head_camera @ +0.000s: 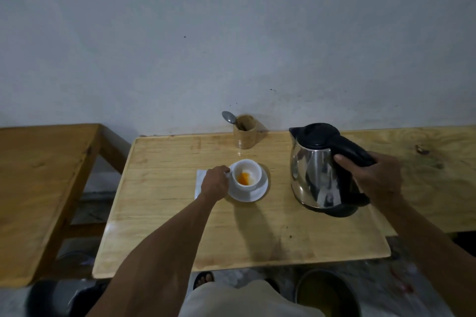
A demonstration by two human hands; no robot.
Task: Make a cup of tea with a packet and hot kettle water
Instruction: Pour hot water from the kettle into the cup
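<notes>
My left hand [215, 183] is out in front of me, fingers curled in at the near-left side of the white cup [246, 175], closed around its handle; the handle itself is hidden under my fingers, so I cannot tell how firm the hold is. The cup stands upright on a white saucer [258, 192], just to the right of my knuckles. Inside it, low on the near wall, sits a patch of orange powder [243, 178] against the pale bottom. Under my left hand, poking out to the left of the saucer, lies a white paper napkin [201, 180], flat on the wooden table [164, 208].

My right hand [373, 177] is wrapped shut around the black handle of the steel kettle [316, 172], thumb on the inner side of the handle, fingers over the back. The kettle stands to the left of this hand, its black lid closed and its spout pointing away to the left. Its base appears to rest on the table, well apart from the cup, with bare wood between them.

Beyond my left hand, near the wall, a small wooden holder [245, 135] stands upright with a metal spoon [229, 118] in it, bowl end up and leaning left.
</notes>
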